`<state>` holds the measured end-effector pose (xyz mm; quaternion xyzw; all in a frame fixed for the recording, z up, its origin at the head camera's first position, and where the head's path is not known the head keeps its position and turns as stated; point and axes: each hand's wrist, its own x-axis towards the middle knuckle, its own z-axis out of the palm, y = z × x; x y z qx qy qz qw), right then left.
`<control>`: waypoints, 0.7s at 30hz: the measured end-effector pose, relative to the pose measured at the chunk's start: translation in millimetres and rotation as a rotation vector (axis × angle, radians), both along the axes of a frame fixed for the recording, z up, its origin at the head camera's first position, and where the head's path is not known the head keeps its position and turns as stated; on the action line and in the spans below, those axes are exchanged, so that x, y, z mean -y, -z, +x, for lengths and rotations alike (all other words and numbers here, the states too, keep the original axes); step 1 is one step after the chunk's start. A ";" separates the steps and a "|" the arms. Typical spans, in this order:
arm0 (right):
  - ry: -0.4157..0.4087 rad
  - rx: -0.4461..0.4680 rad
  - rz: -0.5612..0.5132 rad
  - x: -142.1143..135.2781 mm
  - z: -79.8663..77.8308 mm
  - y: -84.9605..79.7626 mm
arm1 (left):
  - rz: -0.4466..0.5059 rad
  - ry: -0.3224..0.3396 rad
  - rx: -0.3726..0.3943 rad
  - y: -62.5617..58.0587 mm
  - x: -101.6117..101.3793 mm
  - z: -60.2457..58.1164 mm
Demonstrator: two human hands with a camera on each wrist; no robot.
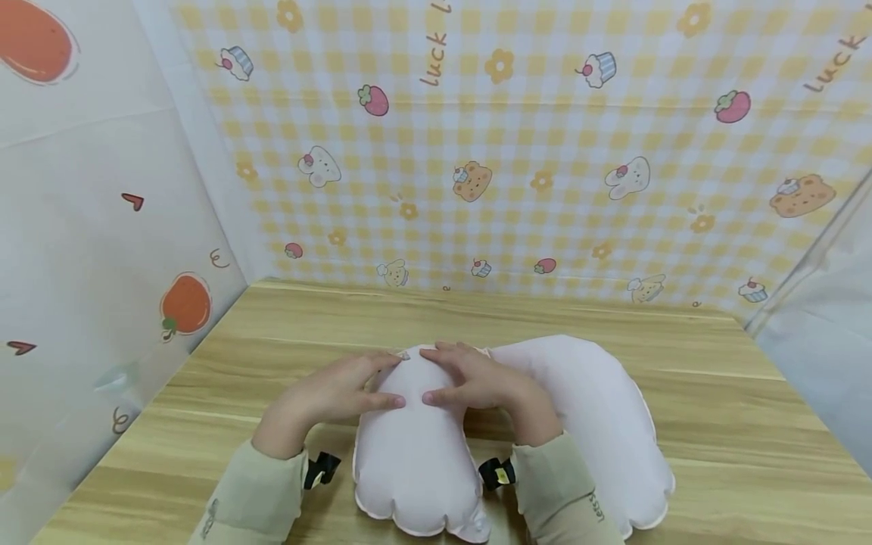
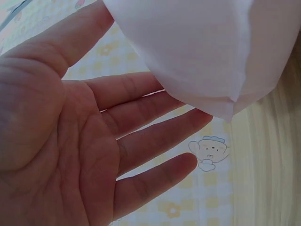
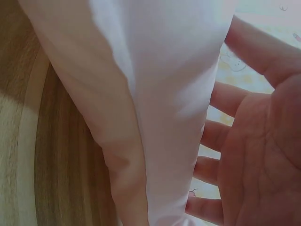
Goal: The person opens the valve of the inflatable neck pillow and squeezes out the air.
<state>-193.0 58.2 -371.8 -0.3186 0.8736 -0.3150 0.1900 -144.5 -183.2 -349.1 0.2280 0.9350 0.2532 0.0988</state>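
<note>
A pale pink, puffed-up U-shaped neck pillow point(image 1: 417, 469) lies on the wooden table, its two lobes toward the person. Both hands rest on the upper part of its left lobe. From the left side, the left hand point(image 1: 344, 390) touches it with spread, fairly straight fingers; the left wrist view shows the fingertips against the pillow's seamed edge point(image 2: 188, 47). On the other side lies the right hand point(image 1: 480, 382), its fingers spread over the fabric point(image 3: 169, 94) and the palm off it. The join between the lobes is partly hidden behind the right hand.
The light wood table point(image 1: 722, 424) runs back to a yellow checked cloth wall point(image 1: 545, 136) with cartoon prints. A white printed sheet point(image 1: 88, 250) hangs at the left, another pale sheet point(image 1: 831, 341) at the right. Black straps point(image 1: 322, 471) sit at the wrists.
</note>
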 end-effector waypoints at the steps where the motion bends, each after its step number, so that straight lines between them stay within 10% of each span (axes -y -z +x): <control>1: -0.003 0.003 0.006 0.0 -0.1 0.4 | 0.000 0.006 0.000 0.3 0.3 -0.4; 21: -0.013 0.010 0.073 2.1 -0.1 5.1 | 0.038 0.056 0.071 3.8 7.4 -5.9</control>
